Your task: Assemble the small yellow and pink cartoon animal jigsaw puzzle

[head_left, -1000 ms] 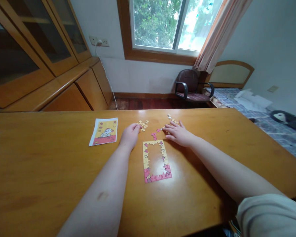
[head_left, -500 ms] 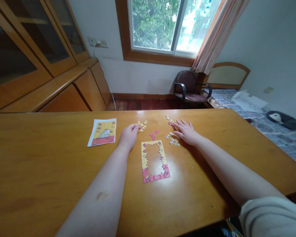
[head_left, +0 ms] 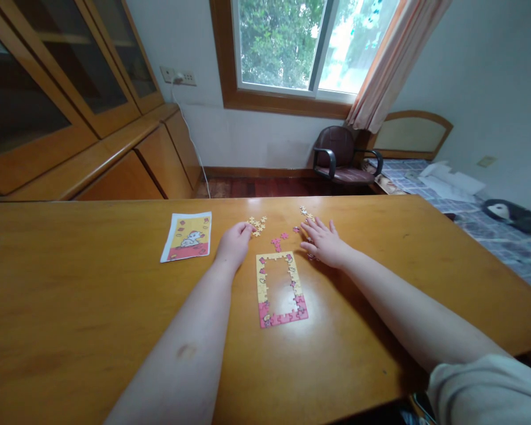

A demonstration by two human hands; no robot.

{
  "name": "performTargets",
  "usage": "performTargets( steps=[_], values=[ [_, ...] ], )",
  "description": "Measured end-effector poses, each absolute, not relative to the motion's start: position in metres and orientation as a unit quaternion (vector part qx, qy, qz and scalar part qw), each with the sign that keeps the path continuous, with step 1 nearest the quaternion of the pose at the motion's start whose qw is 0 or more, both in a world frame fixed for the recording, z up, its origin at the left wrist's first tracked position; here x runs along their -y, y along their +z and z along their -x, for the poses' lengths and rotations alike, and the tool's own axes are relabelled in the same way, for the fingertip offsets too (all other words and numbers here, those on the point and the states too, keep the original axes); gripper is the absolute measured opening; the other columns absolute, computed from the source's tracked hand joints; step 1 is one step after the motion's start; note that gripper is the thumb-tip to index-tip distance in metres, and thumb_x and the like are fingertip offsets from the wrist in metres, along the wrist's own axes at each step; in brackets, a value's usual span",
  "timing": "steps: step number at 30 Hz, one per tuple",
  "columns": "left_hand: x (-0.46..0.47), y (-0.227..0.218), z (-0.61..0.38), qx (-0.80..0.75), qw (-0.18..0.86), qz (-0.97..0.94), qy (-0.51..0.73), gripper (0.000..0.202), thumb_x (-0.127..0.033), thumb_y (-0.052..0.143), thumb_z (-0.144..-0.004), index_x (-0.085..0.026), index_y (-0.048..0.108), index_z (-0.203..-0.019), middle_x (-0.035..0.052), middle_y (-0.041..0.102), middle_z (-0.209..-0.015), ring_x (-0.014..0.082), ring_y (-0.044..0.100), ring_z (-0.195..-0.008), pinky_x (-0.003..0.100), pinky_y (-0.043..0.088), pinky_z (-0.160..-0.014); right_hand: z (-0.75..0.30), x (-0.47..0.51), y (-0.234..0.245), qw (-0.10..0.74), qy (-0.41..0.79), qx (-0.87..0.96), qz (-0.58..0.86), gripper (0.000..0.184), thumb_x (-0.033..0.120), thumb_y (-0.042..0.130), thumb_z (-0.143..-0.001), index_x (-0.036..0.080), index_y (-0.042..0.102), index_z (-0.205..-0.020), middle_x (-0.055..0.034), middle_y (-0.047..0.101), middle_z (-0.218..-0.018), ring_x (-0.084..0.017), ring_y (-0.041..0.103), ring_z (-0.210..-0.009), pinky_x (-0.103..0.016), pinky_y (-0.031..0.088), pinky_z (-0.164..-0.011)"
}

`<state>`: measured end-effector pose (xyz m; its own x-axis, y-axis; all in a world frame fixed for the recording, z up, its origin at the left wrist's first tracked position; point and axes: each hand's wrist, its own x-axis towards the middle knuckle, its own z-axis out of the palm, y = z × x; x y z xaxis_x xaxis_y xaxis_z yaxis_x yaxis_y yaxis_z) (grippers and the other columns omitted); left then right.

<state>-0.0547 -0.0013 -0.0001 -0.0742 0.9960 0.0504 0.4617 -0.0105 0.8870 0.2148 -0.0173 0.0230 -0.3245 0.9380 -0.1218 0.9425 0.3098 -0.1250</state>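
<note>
A jigsaw frame (head_left: 281, 288), yellow above and pink below with a hollow middle, lies on the wooden table (head_left: 92, 307). My left hand (head_left: 234, 242) rests just left of its top, fingers curled, fingertips touching a small heap of yellow loose pieces (head_left: 257, 224). My right hand (head_left: 324, 241) lies flat with fingers spread over a scatter of loose pieces at the frame's upper right. Two pink pieces (head_left: 278, 242) sit between the hands. More loose pieces (head_left: 304, 211) lie beyond the right fingertips.
A reference picture card (head_left: 186, 236) lies on the table left of my left hand. Beyond the table stand wooden cabinets (head_left: 71, 118), a dark armchair (head_left: 338, 154) under the window, and a bed (head_left: 482, 212) at the right.
My right hand slid right off the loose pieces half a second ago, then came back left over them. My left hand has stayed by the yellow pieces.
</note>
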Motion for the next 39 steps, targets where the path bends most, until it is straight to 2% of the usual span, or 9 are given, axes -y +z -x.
performTargets(
  steps=[5, 11, 17, 22, 28, 30, 32, 35, 39],
  values=[
    [0.003, 0.002, 0.054, -0.620, 0.338, -0.592, 0.389, 0.032, -0.040, 0.044, -0.083, -0.019, 0.067, -0.087, 0.0018, 0.066, -0.077, 0.0174, 0.058, -0.071, 0.027, 0.040, -0.064, -0.214, 0.013, 0.021, 0.025, -0.099, -0.810, -0.577, 0.070, 0.058, 0.032, -0.093, 0.019, 0.025, -0.151, -0.0107, 0.020, -0.157, -0.034, 0.011, -0.145, -0.066, 0.003, -0.111],
    [0.002, 0.000, 0.056, -0.616, 0.335, -0.597, 0.391, 0.032, -0.040, 0.044, -0.084, -0.019, 0.068, -0.087, 0.0015, 0.065, -0.075, 0.0177, 0.058, -0.071, 0.027, 0.039, -0.063, -0.188, 0.034, 0.025, 0.000, -0.143, -0.877, -0.459, 0.076, 0.065, 0.030, -0.091, 0.021, 0.020, -0.152, -0.0111, 0.020, -0.157, -0.029, 0.017, -0.145, -0.058, 0.007, -0.116],
    [0.002, -0.001, 0.056, -0.619, 0.336, -0.598, 0.381, 0.035, -0.042, 0.042, -0.085, -0.018, 0.067, -0.088, -0.0008, 0.059, -0.062, 0.0174, 0.056, -0.063, 0.027, 0.038, -0.060, -0.197, 0.028, 0.020, 0.009, -0.065, -0.786, -0.614, 0.079, 0.066, 0.026, -0.090, 0.012, 0.027, -0.149, -0.0214, 0.019, -0.155, -0.032, 0.022, -0.143, -0.062, 0.006, -0.114],
    [0.006, 0.006, 0.055, -0.641, 0.282, -0.618, 0.358, 0.029, -0.036, 0.043, -0.084, -0.019, 0.066, -0.084, 0.0015, 0.065, -0.069, 0.0184, 0.058, -0.069, 0.027, 0.038, -0.062, -0.197, 0.024, 0.018, 0.030, -0.078, -0.793, -0.603, 0.075, 0.065, 0.026, -0.091, 0.014, 0.033, -0.146, -0.0198, 0.028, -0.153, -0.033, 0.026, -0.142, -0.062, 0.010, -0.113],
    [0.006, 0.010, 0.056, -0.662, 0.211, -0.646, 0.316, 0.023, -0.024, 0.043, -0.080, -0.020, 0.066, -0.082, 0.0060, 0.069, -0.086, 0.0221, 0.061, -0.083, 0.030, 0.042, -0.072, -0.184, 0.030, 0.022, 0.012, -0.109, -0.845, -0.524, 0.076, 0.065, 0.029, -0.091, 0.014, 0.033, -0.147, -0.0165, 0.026, -0.154, -0.032, 0.023, -0.143, -0.058, 0.012, -0.115],
    [0.007, 0.010, 0.057, -0.662, 0.199, -0.655, 0.305, 0.024, -0.024, 0.043, -0.081, -0.021, 0.066, -0.084, 0.0068, 0.069, -0.089, 0.0230, 0.061, -0.086, 0.031, 0.042, -0.072, -0.191, 0.023, 0.024, 0.000, -0.097, -0.832, -0.546, 0.074, 0.063, 0.031, -0.091, 0.014, 0.032, -0.147, -0.0163, 0.024, -0.155, -0.031, 0.022, -0.143, -0.057, 0.013, -0.115],
    [0.008, 0.010, 0.057, -0.656, 0.197, -0.670, 0.287, 0.023, -0.025, 0.043, -0.081, -0.021, 0.066, -0.086, 0.0069, 0.069, -0.091, 0.0234, 0.061, -0.086, 0.031, 0.042, -0.071, -0.206, 0.012, 0.024, -0.007, -0.073, -0.790, -0.608, 0.074, 0.058, 0.035, -0.092, 0.009, 0.029, -0.148, -0.0199, 0.021, -0.155, -0.032, 0.022, -0.143, -0.056, 0.015, -0.115],
    [0.009, 0.011, 0.055, -0.638, 0.201, -0.697, 0.259, 0.022, -0.027, 0.045, -0.081, -0.022, 0.066, -0.085, 0.0068, 0.069, -0.090, 0.0237, 0.061, -0.085, 0.031, 0.041, -0.069, -0.230, -0.004, 0.020, 0.012, -0.095, -0.768, -0.633, 0.075, 0.054, 0.038, -0.092, 0.007, 0.025, -0.149, -0.0221, 0.018, -0.155, -0.032, 0.022, -0.143, -0.051, 0.020, -0.115],
    [0.009, 0.012, 0.054, -0.618, 0.217, -0.709, 0.263, 0.023, -0.031, 0.046, -0.083, -0.022, 0.067, -0.087, 0.0070, 0.070, -0.091, 0.0232, 0.061, -0.085, 0.030, 0.042, -0.071, -0.246, -0.015, 0.009, 0.003, -0.112, -0.786, -0.608, 0.072, 0.052, 0.037, -0.092, 0.013, 0.022, -0.151, -0.0172, 0.019, -0.156, -0.029, 0.016, -0.145, -0.050, 0.018, -0.116]
  ],
)
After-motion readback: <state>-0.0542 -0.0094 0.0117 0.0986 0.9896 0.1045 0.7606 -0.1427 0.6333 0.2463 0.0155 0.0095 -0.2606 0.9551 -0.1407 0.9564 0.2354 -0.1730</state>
